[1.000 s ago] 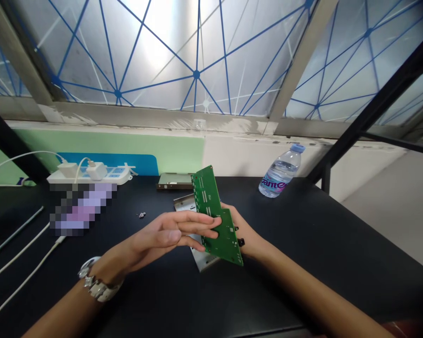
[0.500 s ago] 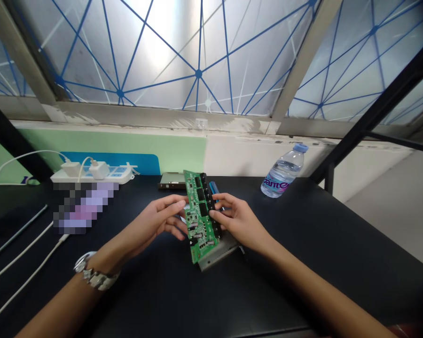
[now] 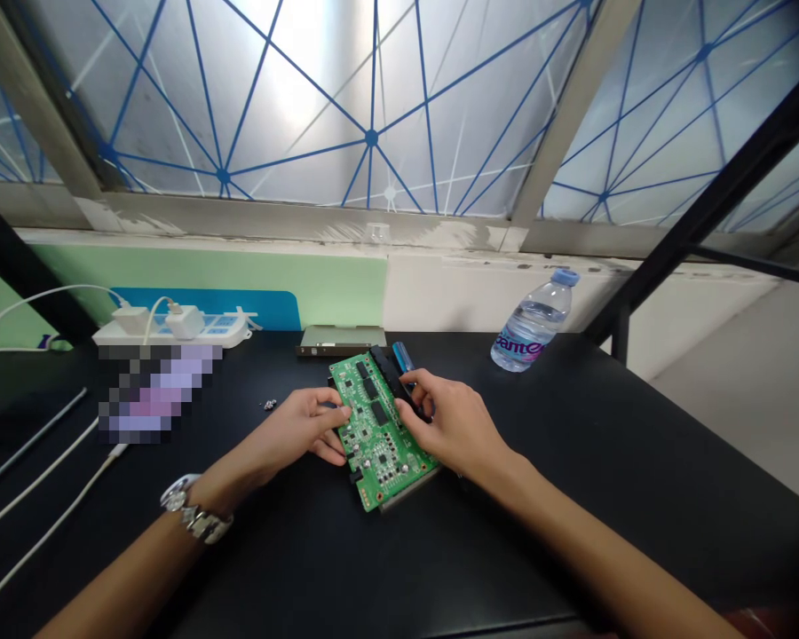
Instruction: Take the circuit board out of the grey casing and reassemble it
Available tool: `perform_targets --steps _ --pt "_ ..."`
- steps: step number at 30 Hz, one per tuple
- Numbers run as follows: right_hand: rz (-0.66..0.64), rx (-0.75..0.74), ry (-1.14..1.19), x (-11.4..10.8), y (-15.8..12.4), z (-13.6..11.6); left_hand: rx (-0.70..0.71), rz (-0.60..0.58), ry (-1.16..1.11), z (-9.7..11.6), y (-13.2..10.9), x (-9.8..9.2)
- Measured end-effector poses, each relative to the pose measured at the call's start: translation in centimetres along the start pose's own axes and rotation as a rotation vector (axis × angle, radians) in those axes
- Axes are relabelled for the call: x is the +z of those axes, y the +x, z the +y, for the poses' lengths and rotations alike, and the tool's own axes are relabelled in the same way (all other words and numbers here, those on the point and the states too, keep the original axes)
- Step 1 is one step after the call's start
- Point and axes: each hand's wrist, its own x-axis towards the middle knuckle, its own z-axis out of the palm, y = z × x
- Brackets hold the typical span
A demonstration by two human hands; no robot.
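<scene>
A green circuit board [image 3: 376, 429] lies component side up on a grey metal plate whose edge [image 3: 409, 489] shows beneath it, on the black table [image 3: 573, 497]. My left hand [image 3: 299, 428], with a watch on its wrist, pinches the board's left edge. On the board's right edge my right hand [image 3: 449, 422] grips with curled fingers, by the black connectors. A blue-handled tool [image 3: 403, 356] lies just behind my right hand.
A water bottle [image 3: 531, 324] lies at the back right. A flat metal drive [image 3: 341, 340] sits behind the board. A white power strip [image 3: 173, 328] with chargers and white cables is at the back left. Small screws [image 3: 267, 405] lie left of my hands.
The board was held upright with its plain back showing, then turned over and lowered flat onto the metal plate. Both hands now hold its edges.
</scene>
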Motion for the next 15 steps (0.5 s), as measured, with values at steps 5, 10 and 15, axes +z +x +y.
perform_targets --steps 5,10,15 --pt "0.011 -0.049 -0.118 0.34 -0.1 -0.13 -0.032 -0.022 0.026 -0.78 0.38 0.17" --pt "0.06 -0.074 -0.177 0.48 -0.3 -0.21 -0.021 -0.044 0.111 -1.0 0.45 0.2" --pt "0.063 -0.076 -0.191 0.52 -0.38 -0.35 0.008 -0.024 0.262 -0.9 0.17 0.64"
